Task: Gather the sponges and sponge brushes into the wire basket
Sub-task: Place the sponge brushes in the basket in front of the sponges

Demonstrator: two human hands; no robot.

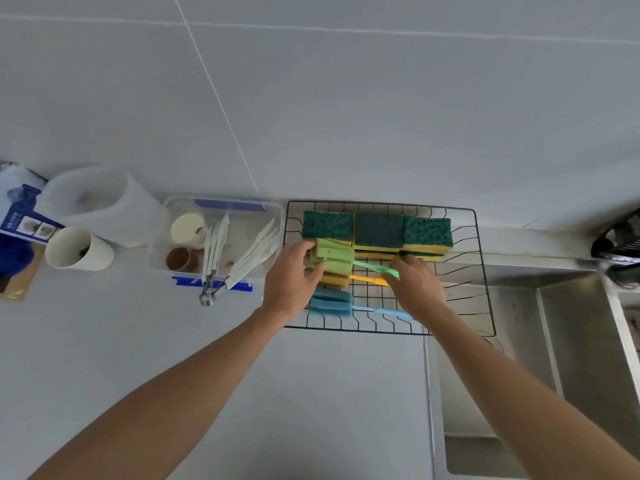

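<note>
A head-worn camera looks down on a pale bench against a tiled wall. Toward the bench's left end stand a white cup (pixel 79 249) and a frosted jug (pixel 100 202), then a clear plastic tub (pixel 221 233) holding small cups and white tongs.

Right of the tub, at the back edge of the bench, the wire basket (pixel 483 271) sits with its right part reaching over the steel sink (pixel 571 341). Three green-topped sponges (pixel 377 230) lie in a row along the basket's back wall, with more seemingly stacked beneath, though the view there is unclear.

The left hand (pixel 291 282) has its grip curled around the foam head of the green sponge brush (pixel 332 259), near the basket's left wall. That brush lies over the orange sponge brush (pixel 337 279); the blue sponge brush (pixel 330 302) rests alone nearer the basket's front edge. The right hand (pixel 415 285) covers the far ends of the green and orange handles; its grip looks pinched on the green handle, but the fingertips are hidden.

Every sponge and brush in view is already inside the basket, so this reads as final tidying. The risks are small. Pulling the foam head and handle in different directions could bend the thin handle. A handle tip could slip through the wide wire gaps and snag. Pressing hard on the right could tip the basket toward the sink.
</note>
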